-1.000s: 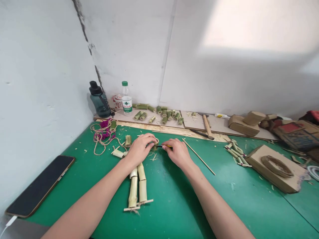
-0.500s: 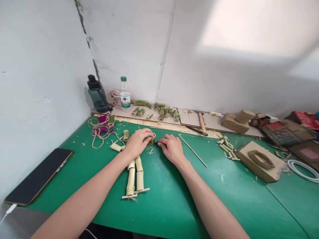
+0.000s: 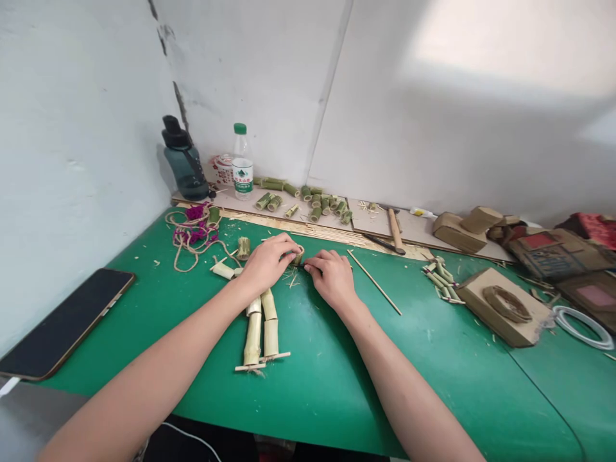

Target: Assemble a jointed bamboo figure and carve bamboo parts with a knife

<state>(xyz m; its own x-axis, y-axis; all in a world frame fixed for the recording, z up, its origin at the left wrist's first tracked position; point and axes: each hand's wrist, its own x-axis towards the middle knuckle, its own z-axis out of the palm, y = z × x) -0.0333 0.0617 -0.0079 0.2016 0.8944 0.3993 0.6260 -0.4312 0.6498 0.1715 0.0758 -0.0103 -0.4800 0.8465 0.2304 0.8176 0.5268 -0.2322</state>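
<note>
My left hand (image 3: 271, 260) is closed around a short bamboo ring (image 3: 299, 254), its fingertips on the near side of the piece. Opposite it, my right hand (image 3: 332, 276) grips a thin dark tool (image 3: 301, 265) whose tip meets the ring's lower edge; the rest of the tool is hidden in the fingers. Fine shavings (image 3: 291, 277) lie beneath. Below my left wrist lie jointed bamboo legs (image 3: 271, 337) with small crossbar sticks at their ends, partly covered by my forearm. Another short bamboo piece (image 3: 244, 248) stands left of my left hand.
A thin stick (image 3: 375, 282) lies right of my right hand. Behind are cut bamboo tubes (image 3: 316, 208), a hammer (image 3: 395, 231), a water bottle (image 3: 242, 167) and a dark flask (image 3: 184, 167). Twine (image 3: 185, 256) and a phone (image 3: 67, 321) lie left; a cardboard block (image 3: 505, 308) sits right.
The view has tilted slightly, so the scene sits a little higher in the frame. Both hands keep their hold on the ring and the tool, with hardly any movement.
</note>
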